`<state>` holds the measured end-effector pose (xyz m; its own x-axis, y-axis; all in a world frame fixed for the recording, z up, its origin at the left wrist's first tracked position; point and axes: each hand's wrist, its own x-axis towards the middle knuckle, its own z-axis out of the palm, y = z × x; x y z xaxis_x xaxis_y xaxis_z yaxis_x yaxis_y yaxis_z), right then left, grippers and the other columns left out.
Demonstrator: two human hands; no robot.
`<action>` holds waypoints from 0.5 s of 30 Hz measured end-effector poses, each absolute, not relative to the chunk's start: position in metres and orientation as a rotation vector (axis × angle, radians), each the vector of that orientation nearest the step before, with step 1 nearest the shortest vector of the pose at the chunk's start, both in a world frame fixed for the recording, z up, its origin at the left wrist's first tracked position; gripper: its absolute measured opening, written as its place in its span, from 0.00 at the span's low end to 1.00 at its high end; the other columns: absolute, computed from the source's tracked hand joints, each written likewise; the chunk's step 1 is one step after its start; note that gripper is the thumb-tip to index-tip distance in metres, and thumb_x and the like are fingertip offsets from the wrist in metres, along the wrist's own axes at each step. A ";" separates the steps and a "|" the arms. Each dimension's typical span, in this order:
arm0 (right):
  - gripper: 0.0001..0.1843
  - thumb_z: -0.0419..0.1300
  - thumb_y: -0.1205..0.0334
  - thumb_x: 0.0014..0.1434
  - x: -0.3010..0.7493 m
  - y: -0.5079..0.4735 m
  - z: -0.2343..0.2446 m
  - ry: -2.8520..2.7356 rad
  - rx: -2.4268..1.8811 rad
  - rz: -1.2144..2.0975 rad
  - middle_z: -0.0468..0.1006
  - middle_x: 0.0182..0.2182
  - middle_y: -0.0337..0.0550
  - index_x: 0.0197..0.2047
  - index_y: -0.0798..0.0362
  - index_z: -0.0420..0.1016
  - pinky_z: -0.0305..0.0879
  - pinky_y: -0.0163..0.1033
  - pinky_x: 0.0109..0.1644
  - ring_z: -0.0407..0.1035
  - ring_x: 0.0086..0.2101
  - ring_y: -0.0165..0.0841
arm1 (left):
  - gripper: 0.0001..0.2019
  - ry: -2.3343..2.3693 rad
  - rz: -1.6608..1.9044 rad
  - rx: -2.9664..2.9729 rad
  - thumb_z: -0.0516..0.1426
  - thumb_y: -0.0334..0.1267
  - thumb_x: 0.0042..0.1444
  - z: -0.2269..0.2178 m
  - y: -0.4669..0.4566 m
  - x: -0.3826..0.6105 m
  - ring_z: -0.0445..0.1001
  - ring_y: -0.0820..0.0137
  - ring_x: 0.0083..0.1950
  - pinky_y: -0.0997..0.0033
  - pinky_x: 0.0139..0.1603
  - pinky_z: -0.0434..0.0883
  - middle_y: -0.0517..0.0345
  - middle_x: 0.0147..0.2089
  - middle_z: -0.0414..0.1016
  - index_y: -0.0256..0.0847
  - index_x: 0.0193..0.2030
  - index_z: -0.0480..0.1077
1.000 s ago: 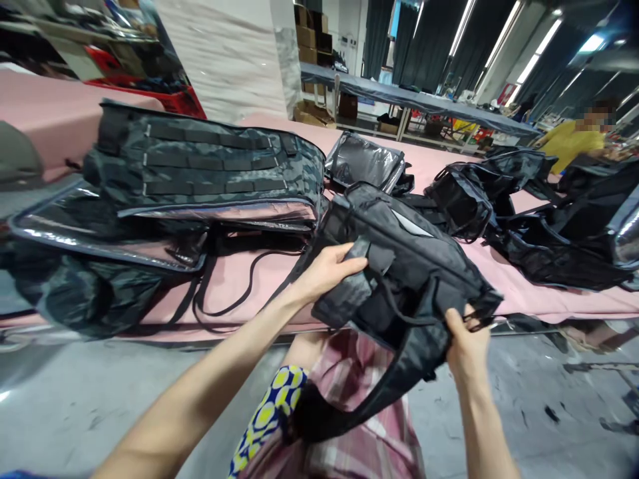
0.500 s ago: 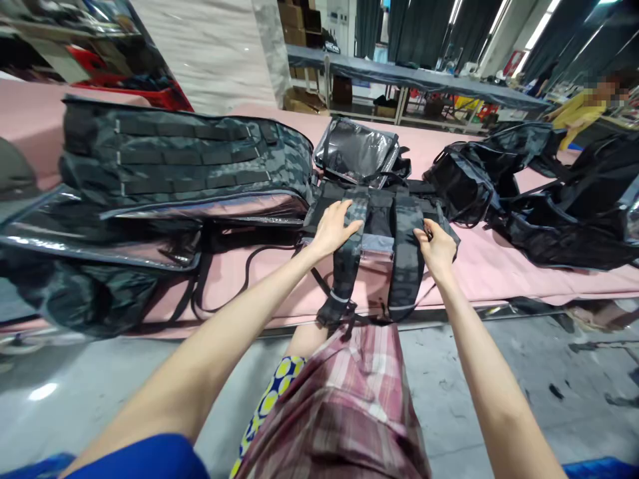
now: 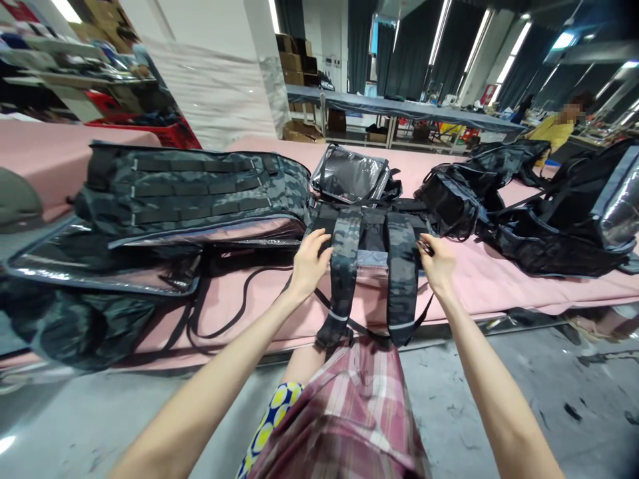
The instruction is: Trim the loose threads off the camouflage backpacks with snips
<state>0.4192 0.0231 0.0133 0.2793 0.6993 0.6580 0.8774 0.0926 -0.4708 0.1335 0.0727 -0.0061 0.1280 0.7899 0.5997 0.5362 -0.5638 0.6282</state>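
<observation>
A dark camouflage backpack (image 3: 372, 229) lies back-side up on the pink table (image 3: 479, 283), its two shoulder straps (image 3: 344, 279) hanging over the front edge toward me. My left hand (image 3: 309, 263) rests on the bag's left side beside the left strap, fingers curled over the fabric. At the bag's right edge, my right hand (image 3: 436, 263) pinches something small and dark, a strap or buckle I cannot make out.
A large open camouflage bag (image 3: 190, 186) lies to the left with cords trailing off. A shiny plastic-fronted pouch (image 3: 352, 176) sits behind the backpack. Several black bags (image 3: 539, 213) crowd the right. A person in yellow (image 3: 552, 130) stands far right.
The backpack went from held up in my hands to lying flat on the table with straps hanging. Both hands have since slid outward to the bag's two sides.
</observation>
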 end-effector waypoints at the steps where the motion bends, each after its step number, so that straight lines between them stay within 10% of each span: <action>1: 0.15 0.54 0.56 0.57 0.422 0.012 0.012 -1.406 -1.594 -0.236 0.77 0.39 0.46 0.44 0.54 0.74 0.64 0.39 0.43 0.71 0.39 0.36 | 0.13 1.337 1.459 2.082 0.51 0.39 0.56 -0.009 0.065 0.126 0.64 0.63 0.56 0.63 0.59 0.58 0.49 0.53 0.68 0.40 0.47 0.68; 7: 0.16 0.57 0.52 0.54 0.417 -0.089 -0.057 -1.193 -1.696 0.286 0.78 0.33 0.44 0.39 0.54 0.76 0.65 0.40 0.38 0.70 0.32 0.35 | 0.12 1.453 0.985 1.596 0.55 0.43 0.49 -0.092 0.002 0.090 0.73 0.64 0.39 0.67 0.42 0.67 0.52 0.38 0.76 0.39 0.36 0.72; 15: 0.19 0.59 0.49 0.46 0.337 -0.142 -0.164 -0.907 -1.769 0.730 0.78 0.32 0.47 0.35 0.56 0.75 0.66 0.41 0.39 0.71 0.33 0.38 | 0.13 1.463 0.802 1.534 0.51 0.43 0.53 -0.162 -0.061 0.121 0.73 0.64 0.40 0.65 0.45 0.68 0.52 0.38 0.76 0.38 0.37 0.72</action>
